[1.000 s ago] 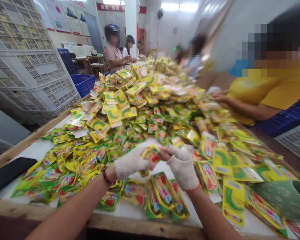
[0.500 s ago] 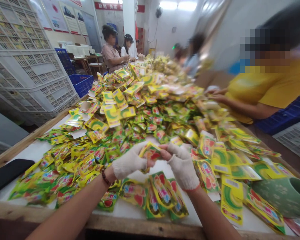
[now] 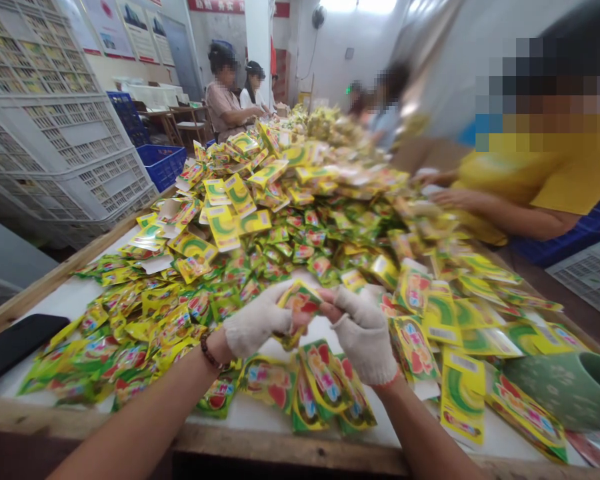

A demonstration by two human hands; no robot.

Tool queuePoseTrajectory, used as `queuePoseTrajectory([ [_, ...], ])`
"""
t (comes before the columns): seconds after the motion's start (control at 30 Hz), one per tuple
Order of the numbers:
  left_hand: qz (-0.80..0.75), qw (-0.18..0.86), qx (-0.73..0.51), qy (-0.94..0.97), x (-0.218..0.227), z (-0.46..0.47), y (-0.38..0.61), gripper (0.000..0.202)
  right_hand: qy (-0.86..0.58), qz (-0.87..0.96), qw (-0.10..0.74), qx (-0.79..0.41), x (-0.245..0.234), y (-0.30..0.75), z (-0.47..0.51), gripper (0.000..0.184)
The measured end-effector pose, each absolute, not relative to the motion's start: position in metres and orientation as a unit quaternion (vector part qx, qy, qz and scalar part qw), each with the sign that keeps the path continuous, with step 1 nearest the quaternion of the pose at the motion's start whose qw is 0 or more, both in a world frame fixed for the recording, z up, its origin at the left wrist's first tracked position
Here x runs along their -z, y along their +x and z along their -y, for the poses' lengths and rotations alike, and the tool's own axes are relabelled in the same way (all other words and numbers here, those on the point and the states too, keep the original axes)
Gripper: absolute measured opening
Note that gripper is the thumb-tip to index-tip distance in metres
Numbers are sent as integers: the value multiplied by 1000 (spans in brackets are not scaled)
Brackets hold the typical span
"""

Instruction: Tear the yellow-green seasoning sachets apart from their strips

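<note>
Currently, the left hand (image 3: 255, 325) is closed around a printed packet (image 3: 300, 301). The right hand (image 3: 364, 333) pinches its three o'clock edge.

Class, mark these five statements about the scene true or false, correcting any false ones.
1. The left hand holds a colourful packet. True.
2. A beaded bracelet circles the right wrist. False: the beaded bracelet is on the left one.
3. The right hand wears a pale glove. True.
4. The green cup is at the picture's left. False: the green cup is at the picture's right.
5. White crates are stacked at the picture's left. True.
</note>
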State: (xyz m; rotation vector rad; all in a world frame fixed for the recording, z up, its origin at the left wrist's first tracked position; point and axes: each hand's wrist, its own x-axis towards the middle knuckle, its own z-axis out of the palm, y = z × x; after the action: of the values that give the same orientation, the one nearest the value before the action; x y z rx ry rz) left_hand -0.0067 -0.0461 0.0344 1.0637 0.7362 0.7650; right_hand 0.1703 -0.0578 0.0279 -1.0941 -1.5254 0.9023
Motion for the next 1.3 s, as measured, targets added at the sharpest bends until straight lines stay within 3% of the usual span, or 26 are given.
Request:
queuePoseTrajectory([
  [0.13,-328,721,-372,484,-26,48,0,35,-448,641,531,-326,-25,167,60,17],
  [0.33,-382,569,-471,556,-27,50,10,42,-439,588,498,-462,-17,165,53,28],
  [0.43,-414,511,-476,584,-28,49,6,45,-438,567,475,-511,-19,164,51,25],
  [0.53,-443,460,-484,598,-28,45,-3,36,-426,577,453,-529,-22,164,51,21],
  [0.67,-445,483,-454,602,-35,38,-14,28,-440,644,438,-447,-19,165,50,10],
  [0.77,-470,469,-408,627,-45,36,-19,27,-455,681,419,-392,-13,169,46,13],
  [1.3,-473,418,-371,681,-41,34,-25,19,-447,712,435,-323,-10,166,50,13],
])
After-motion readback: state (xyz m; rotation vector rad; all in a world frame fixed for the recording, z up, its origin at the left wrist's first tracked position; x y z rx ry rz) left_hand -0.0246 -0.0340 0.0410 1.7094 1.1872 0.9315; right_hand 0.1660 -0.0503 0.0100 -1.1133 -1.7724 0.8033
